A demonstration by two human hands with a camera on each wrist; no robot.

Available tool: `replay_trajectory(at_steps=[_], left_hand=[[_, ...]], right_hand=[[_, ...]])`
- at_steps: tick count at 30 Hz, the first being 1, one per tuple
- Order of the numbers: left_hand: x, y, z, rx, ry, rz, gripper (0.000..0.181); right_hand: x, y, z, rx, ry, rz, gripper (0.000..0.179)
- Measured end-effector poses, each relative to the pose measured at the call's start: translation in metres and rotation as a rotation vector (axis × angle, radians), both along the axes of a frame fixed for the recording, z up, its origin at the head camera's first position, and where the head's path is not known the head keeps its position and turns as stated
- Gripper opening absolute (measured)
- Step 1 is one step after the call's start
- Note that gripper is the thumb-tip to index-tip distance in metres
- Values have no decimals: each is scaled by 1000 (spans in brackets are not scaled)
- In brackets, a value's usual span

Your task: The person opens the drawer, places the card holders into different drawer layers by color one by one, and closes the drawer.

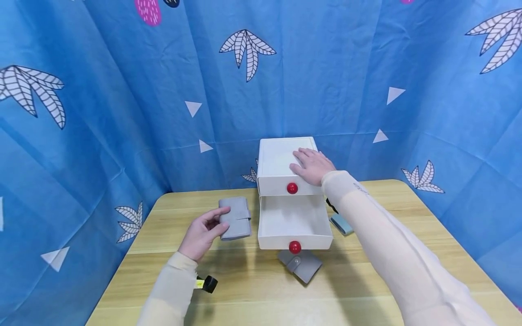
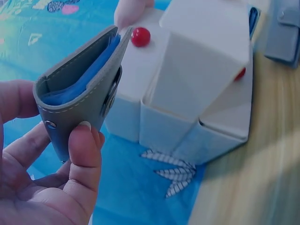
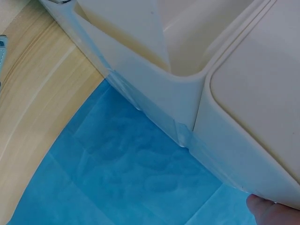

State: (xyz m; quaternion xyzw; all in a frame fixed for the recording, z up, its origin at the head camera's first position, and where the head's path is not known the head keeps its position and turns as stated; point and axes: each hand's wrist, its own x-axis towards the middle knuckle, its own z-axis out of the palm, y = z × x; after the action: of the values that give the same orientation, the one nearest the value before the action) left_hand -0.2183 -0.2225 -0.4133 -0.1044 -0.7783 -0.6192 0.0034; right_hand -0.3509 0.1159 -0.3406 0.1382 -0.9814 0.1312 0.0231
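Observation:
My left hand (image 1: 204,233) pinches a grey card holder (image 1: 236,222) by its left edge, above the table to the left of the white drawer unit (image 1: 273,156). In the left wrist view, blue plastic sleeves show inside the card holder (image 2: 77,93), with thumb and fingers on either side of it. My right hand (image 1: 313,165) rests on the unit's top near its right edge, fingers extended; only some fingertips (image 3: 269,211) show in the right wrist view. Below, a drawer (image 1: 273,243) with a red knob (image 1: 295,247) is pulled out, its visible floor bare.
Another grey card holder (image 1: 306,268) with a snap lies on the table (image 1: 244,299) before the pulled-out drawer. A light blue wallet (image 1: 341,224) lies right of the unit, partly behind my right sleeve. A blue patterned curtain (image 1: 326,90) hangs behind the table.

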Motion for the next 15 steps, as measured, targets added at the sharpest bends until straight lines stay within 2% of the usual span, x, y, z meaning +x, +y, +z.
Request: replay_trajectory(at_steps=[4,15], left_hand=[[-2,9,7,-17,27,-25,40],[-5,35,19,-81,28,-56,39]], right_hand=[[1,0,0,-4,-3,-7,68],[3,0,0,-4,-2,-5,68]])
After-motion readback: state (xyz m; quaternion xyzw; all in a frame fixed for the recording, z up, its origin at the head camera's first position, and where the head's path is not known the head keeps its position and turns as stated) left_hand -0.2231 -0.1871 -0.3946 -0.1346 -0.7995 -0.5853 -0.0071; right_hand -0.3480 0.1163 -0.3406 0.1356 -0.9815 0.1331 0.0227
